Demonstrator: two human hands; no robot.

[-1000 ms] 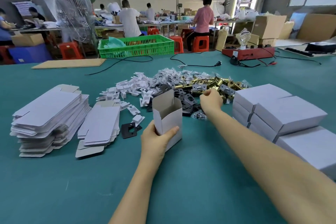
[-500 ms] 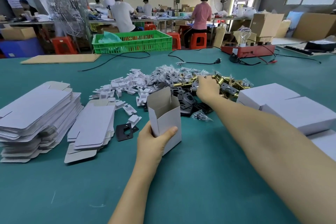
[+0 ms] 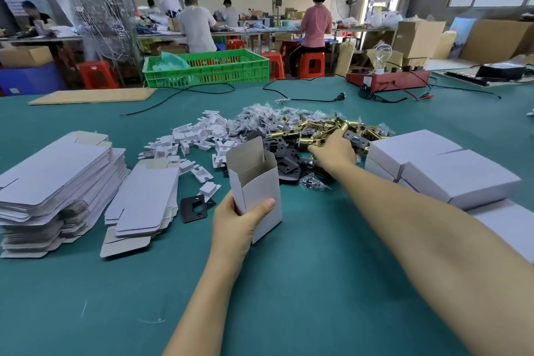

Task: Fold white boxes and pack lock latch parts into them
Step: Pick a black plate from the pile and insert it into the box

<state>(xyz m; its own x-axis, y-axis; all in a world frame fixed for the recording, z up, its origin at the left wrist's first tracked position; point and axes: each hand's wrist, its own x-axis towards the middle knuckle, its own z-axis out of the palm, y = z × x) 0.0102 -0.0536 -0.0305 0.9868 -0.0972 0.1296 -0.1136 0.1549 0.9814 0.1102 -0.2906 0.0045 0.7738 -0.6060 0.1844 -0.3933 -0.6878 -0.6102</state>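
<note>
My left hand (image 3: 235, 227) grips an upright folded white box (image 3: 255, 182) with its top flap open, standing on the green table. My right hand (image 3: 333, 152) reaches into the pile of brass lock latches (image 3: 320, 127) and its fingers curl round a brass latch (image 3: 313, 144) at the pile's near edge. Black plates (image 3: 284, 156) lie between the box and the latches. Small bags of screws (image 3: 260, 120) and white card inserts (image 3: 199, 139) spread behind and to the left.
Flat unfolded boxes sit in two stacks at the left (image 3: 55, 182) (image 3: 144, 199). Closed white boxes (image 3: 450, 170) are stacked at the right. One black plate (image 3: 194, 207) lies alone near the box. A green crate (image 3: 206, 68), cables and a red device (image 3: 387, 79) stand at the far edge.
My right hand has moved forward from the black plates into the brass latch pile and closed on a latch. The left hand keeps the box in place.
</note>
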